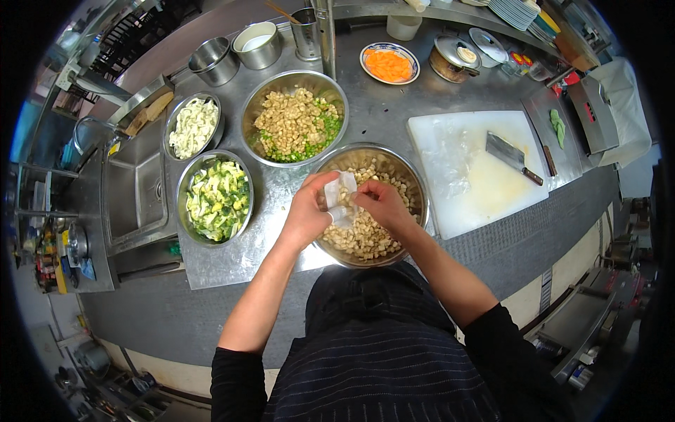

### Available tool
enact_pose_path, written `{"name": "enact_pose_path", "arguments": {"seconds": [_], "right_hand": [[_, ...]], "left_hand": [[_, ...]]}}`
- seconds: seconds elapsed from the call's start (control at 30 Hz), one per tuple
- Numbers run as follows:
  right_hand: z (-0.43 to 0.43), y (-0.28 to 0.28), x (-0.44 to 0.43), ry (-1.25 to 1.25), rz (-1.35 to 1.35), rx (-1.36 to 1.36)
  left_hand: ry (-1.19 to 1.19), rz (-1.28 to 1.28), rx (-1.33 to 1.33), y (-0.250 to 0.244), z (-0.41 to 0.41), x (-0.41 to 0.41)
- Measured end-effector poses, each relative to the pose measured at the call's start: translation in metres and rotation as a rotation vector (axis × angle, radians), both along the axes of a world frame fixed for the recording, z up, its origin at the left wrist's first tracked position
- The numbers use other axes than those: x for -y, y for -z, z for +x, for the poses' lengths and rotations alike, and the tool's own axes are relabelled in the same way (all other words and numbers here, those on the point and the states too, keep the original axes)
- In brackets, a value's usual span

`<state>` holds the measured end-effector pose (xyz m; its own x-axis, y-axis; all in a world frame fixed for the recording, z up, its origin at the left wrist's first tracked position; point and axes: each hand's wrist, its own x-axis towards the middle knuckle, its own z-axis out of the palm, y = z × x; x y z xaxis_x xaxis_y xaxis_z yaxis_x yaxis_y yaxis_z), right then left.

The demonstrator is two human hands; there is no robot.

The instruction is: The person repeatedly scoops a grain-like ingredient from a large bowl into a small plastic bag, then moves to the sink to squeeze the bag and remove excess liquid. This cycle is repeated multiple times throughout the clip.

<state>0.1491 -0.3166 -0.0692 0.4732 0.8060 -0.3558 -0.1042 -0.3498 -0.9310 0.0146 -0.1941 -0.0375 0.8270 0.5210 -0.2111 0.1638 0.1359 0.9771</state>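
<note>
Both hands are over a steel bowl (420, 179) of pale diced pieces (364, 240). My left hand (311, 211) grips a small, translucent plastic bag (340, 192) at its left side. The fingertips of my right hand (385, 204) pinch at the bag's right side; whether they hold its edge or a piece by it is hard to tell. Behind stands a second steel bowl (341, 105) with tan chopped pieces (292, 118) above green chopped vegetables (287, 153). To the left are a bowl of broccoli pieces (219, 200) and a bowl of pale sliced vegetables (194, 126).
A white cutting board (453, 205) with a cleaver (506, 150) lies at the right, near a knife (549, 161). A plate of sliced carrots (389, 66) and a lidded pot (453, 60) stand behind. The sink (137, 184) is at the left; steel containers (257, 47) stand at the back.
</note>
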Motion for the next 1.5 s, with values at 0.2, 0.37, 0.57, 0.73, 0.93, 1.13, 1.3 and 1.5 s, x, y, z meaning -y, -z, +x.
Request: {"name": "enact_pose_path", "arguments": {"seconds": [0.2, 0.37, 0.57, 0.73, 0.93, 1.13, 1.3, 1.5], "right_hand": [[0.002, -0.053, 0.006, 0.083, 0.165, 0.592], [0.017, -0.056, 0.003, -0.001, 0.040, 0.643], [0.034, -0.011, 0.025, 0.051, -0.074, 0.432], [0.020, 0.060, 0.043, -0.201, -0.197, 1.040], [-0.010, 0.047, 0.039, -0.532, -0.245, 0.879], [-0.002, 0.014, 0.062, -0.518, -0.335, 1.042], [-0.011, 0.031, 0.059, -0.650, -0.383, 0.950], [-0.022, 0.033, 0.050, -0.524, -0.295, 1.012]], "left_hand": [[0.078, 0.643, -0.216, -0.032, 0.004, 0.012], [0.092, 0.609, -0.192, -0.012, 0.003, 0.010], [-0.048, 0.452, -0.188, -0.008, 0.014, 0.018], [-0.063, 0.642, -0.198, -0.003, 0.022, 0.020], [-0.052, 0.954, -0.150, -0.024, 0.022, 0.020], [-0.058, 0.847, -0.099, -0.023, 0.013, 0.020], [-0.113, 0.709, -0.064, -0.027, 0.011, 0.020], [-0.009, 0.608, -0.135, -0.020, 0.008, 0.017]]}}
